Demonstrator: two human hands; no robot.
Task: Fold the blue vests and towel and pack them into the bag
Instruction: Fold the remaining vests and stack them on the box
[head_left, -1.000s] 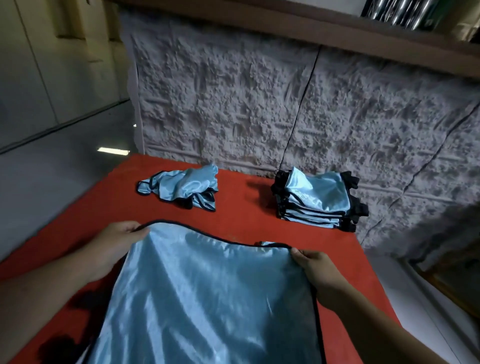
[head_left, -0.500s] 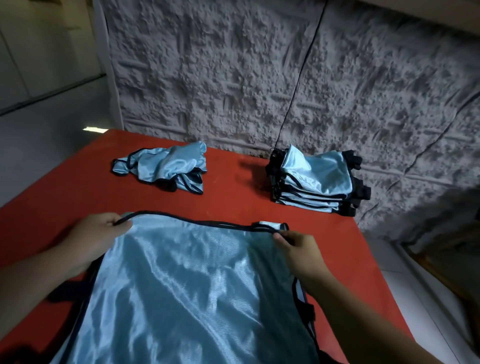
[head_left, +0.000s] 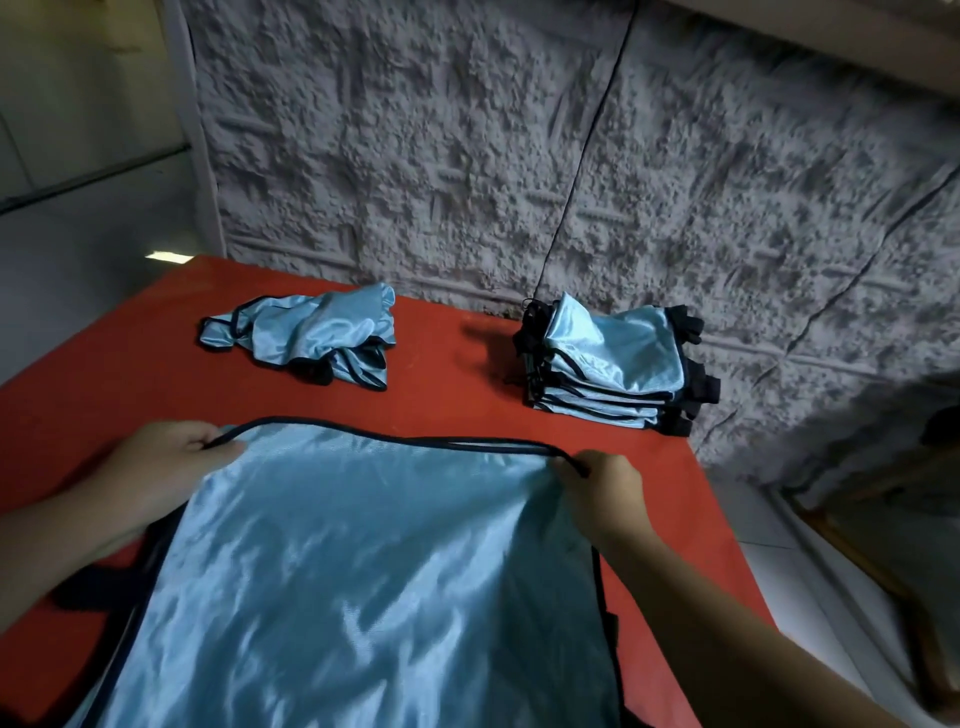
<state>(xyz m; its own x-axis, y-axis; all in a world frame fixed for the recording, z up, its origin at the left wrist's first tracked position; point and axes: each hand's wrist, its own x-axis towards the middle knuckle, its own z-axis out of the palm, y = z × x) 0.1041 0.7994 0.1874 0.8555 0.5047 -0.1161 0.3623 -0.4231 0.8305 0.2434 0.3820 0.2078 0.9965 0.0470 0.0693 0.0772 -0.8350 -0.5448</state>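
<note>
- Currently: one blue vest (head_left: 363, 571) lies spread on the red table (head_left: 457, 374), nearest you. Your left hand (head_left: 161, 462) and right hand (head_left: 602, 488) each have fingers curled round the black-piped far hem, one at each corner.
- Keep the hem taut between both hands, so the slippery fabric lies flat before you fold.
- Judgement: bring the far edge toward you in one even pull, and match the corners to the near edge. The fabric creases near your right hand; smooth it first.
- The stack of folded vests (head_left: 613, 364) sits at the far right by the wall. A crumpled vest (head_left: 311, 332) waits far left. No bag or towel in view.
- Versus half a second ago: the small flap showing beyond your right hand is gone; the hem now runs as a clean line. The left grip is unchanged.
</note>
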